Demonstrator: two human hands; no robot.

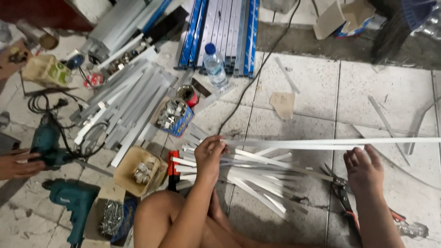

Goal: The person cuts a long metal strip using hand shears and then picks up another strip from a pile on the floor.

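Two hands: both on one long white strip that runs from centre out past 3 o'clock.
Floor tiles: scattered with offcuts.
Aluminium stock: blue-edged lengths stacked at 12 o'clock; shorter grey pieces fanned at 10 o'clock.
Cut strips: loose pile at centre, under the long strip.
Drills: two teal ones at 8 and 9 o'clock; another person's hand rests by the upper drill.
Risk: the long strip may sag or whip since its far end is unsupported; cut edges could nick a finger.
Snips: on the floor at 4 o'clock, just under the right wrist.
Left hand: curled closed around the strip's near end.
Right hand: half open, fingertips touching the strip from below.
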